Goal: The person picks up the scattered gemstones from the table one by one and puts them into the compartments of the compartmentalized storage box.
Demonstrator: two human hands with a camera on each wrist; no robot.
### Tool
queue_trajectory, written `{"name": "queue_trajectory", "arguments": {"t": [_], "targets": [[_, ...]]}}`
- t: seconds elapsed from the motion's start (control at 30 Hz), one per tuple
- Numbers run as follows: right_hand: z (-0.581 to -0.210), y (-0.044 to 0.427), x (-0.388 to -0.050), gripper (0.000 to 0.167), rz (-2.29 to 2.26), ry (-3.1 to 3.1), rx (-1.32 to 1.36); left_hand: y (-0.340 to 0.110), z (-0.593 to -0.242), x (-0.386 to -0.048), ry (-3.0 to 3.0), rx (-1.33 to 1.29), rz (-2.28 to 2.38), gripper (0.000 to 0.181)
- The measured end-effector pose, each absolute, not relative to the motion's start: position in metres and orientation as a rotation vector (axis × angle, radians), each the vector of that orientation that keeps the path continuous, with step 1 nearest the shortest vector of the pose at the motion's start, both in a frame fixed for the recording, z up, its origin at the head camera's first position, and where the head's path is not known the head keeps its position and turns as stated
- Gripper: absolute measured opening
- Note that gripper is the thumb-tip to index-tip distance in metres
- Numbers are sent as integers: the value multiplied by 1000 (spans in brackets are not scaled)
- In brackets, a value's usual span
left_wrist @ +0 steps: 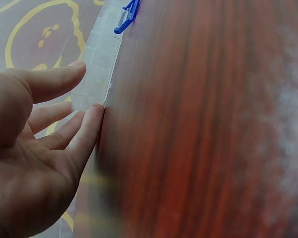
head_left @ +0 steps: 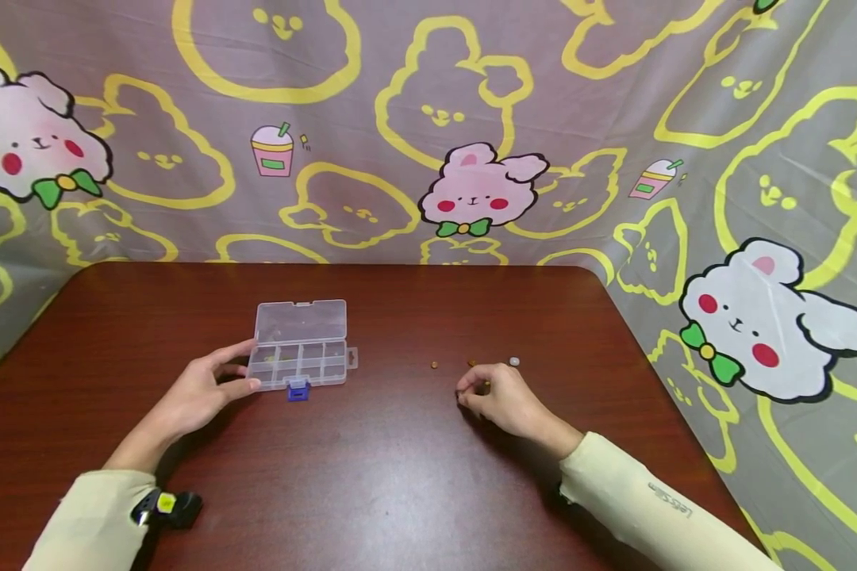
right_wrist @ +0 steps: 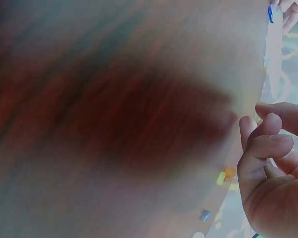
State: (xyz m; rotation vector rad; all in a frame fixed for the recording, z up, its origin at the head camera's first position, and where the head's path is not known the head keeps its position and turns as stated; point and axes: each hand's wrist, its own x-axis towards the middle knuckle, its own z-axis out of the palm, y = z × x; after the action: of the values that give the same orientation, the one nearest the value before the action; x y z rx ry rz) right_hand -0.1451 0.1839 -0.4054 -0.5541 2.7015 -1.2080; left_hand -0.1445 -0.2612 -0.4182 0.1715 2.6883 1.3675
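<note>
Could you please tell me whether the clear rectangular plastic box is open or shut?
Open: the clear rectangular plastic box has its lid swung back, leaving its compartments uncovered.

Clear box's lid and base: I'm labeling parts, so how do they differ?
The lid is one undivided panel; the base is split into small compartments. The lid is open at the far side, while the base lies nearer and carries a blue latch. Both are see-through.

The left hand point(left_wrist: 35, 144) held a clear box point(left_wrist: 97, 64) by its left end, blue latch point(left_wrist: 129, 15) on the near side
</note>
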Motion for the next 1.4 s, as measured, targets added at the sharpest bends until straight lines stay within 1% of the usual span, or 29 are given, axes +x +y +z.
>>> {"name": "queue_trajectory", "arguments": {"t": [0.4,0.77,1.4], "targets": [[-400,167,-151,8,-1226,2691,-575,-260,-420,-144,2685,146,1369,72],[-403,150,-158,9,-1301,2675,-610,-261,-420,-143,2691,144,1359,72],[-403,113,-173,9,-1381,2608,-564,-261,-419,-145,2699,143,1350,72]]}}
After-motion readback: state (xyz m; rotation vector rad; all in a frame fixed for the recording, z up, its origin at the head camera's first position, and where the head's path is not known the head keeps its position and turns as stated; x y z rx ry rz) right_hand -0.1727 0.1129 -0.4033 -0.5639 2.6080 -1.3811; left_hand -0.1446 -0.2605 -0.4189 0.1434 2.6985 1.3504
